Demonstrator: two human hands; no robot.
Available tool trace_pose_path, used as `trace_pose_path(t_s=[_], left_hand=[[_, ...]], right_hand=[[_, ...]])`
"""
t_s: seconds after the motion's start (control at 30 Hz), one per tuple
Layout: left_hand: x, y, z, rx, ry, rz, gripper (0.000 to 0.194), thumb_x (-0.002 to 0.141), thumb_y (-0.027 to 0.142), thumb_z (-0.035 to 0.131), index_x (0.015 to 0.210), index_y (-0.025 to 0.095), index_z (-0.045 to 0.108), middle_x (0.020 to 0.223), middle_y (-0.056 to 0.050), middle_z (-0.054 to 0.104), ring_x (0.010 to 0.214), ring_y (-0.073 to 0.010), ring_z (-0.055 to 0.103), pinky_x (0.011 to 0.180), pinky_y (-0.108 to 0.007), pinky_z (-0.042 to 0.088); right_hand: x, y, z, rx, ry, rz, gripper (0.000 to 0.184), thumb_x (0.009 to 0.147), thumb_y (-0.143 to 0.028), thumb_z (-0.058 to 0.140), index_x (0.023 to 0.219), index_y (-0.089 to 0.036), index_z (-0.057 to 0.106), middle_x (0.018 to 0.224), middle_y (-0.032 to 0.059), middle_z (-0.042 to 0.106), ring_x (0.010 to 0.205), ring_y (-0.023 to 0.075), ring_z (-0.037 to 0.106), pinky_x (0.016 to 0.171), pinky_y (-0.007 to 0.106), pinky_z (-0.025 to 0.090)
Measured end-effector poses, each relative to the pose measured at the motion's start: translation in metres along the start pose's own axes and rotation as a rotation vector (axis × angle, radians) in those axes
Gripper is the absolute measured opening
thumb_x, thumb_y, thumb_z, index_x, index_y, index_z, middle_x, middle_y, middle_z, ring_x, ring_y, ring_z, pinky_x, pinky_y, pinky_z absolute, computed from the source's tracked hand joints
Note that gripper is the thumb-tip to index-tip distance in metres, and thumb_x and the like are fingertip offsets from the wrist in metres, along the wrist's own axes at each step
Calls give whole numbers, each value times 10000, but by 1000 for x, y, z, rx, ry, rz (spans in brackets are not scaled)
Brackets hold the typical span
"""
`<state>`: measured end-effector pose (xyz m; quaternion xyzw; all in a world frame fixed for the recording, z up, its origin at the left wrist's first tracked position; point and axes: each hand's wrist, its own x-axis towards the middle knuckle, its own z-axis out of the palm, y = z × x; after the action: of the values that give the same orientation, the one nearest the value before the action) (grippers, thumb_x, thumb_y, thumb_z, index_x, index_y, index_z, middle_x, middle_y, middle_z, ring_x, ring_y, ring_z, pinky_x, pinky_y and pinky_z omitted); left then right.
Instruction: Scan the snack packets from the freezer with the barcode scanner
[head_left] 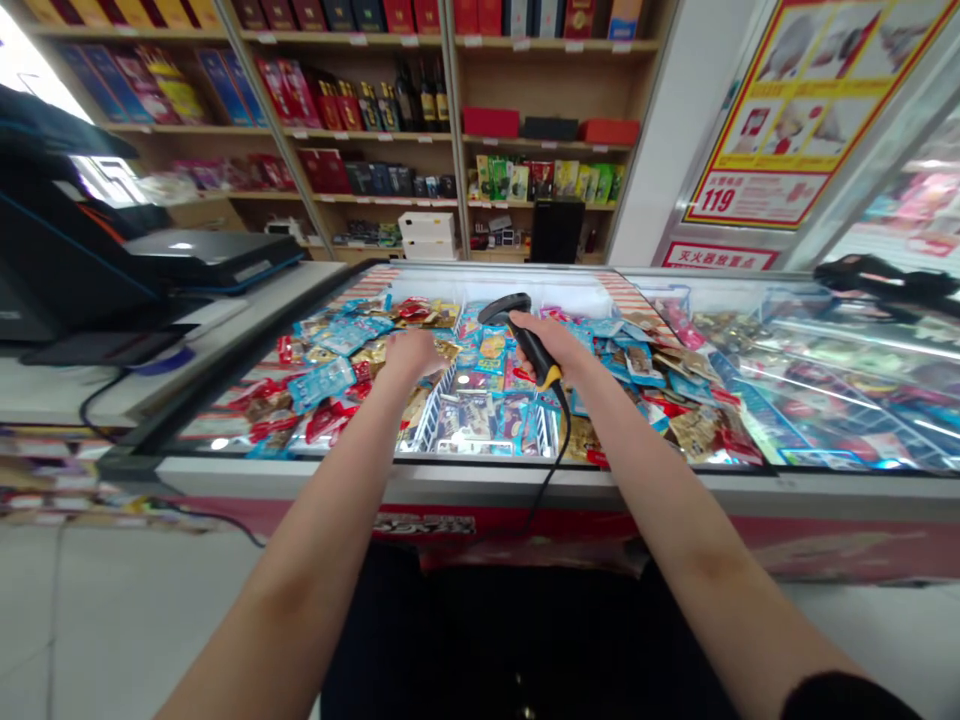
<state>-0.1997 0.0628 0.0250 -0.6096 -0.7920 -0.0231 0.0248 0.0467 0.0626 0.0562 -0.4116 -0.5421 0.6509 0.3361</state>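
Right hand (556, 343) grips the barcode scanner (533, 353), its handle slanting away leftward; left hand (414, 354), grasp indeterminable, lies left of the scanner, near snack packets (321, 385).

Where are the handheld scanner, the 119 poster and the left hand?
Scanner (508, 306): head-camera view, its black top end.
119 poster (710, 201): head-camera view, the red number.
Left hand (412, 352): head-camera view, back of the hand.

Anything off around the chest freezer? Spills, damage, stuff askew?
Snack packets look messy: heaped at all angles either side of the white basket, while boxes on the shelves behind stand in rows. No visible spill or damage.
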Motion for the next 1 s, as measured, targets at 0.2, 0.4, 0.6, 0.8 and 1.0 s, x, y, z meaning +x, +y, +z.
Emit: trace_pose_path(t_s=[0.2, 0.4, 0.6, 0.8, 1.0], left_hand=[[-3, -14, 9, 68, -28, 5, 647, 732, 476, 804, 1266, 117, 746, 1456, -292, 619, 1407, -483, 506, 1125, -566, 415], [0, -2, 12, -102, 13, 19, 675, 679, 402, 869, 1300, 208, 691, 1296, -255, 721, 1357, -456, 577, 1095, -551, 445], [11, 26, 15, -281, 13, 81, 717, 650, 291, 865, 1335, 260, 657, 1155, -179, 785, 1164, -389, 713, 1029, -473, 490], [38, 27, 30, -544, 123, 105, 323, 612, 209, 779, 934, 229, 797, 990, -104, 811, 1009, -304, 751, 864, -323, 543], [49, 18, 48, -1067, 166, 3, 247, 590, 206, 737, 830, 187, 793, 852, -41, 785, 887, -249, 740, 815, -307, 554]], right_hand=[[12, 8, 8, -9, -26, 46, 407, 1080, -463, 545, 781, -189, 578, 490, 18, 606, 342, 136, 541, 319, 217, 450], [12, 13, 4, 22, 26, 65, 373, 1075, -444, 559, 803, -192, 595, 494, 17, 610, 347, 137, 545, 320, 218, 459], [14, 18, 1, 39, 19, 55, 367, 1053, -475, 607, 828, -185, 597, 513, 20, 625, 360, 132, 561, 347, 206, 473], [15, 21, 0, 21, -3, 17, 349, 1060, -441, 595, 818, -189, 599, 508, 14, 623, 348, 127, 541, 350, 209, 466], [10, 18, 4, -25, 12, -5, 348, 1054, -410, 609, 788, -185, 600, 489, 16, 617, 330, 126, 524, 343, 213, 464]])
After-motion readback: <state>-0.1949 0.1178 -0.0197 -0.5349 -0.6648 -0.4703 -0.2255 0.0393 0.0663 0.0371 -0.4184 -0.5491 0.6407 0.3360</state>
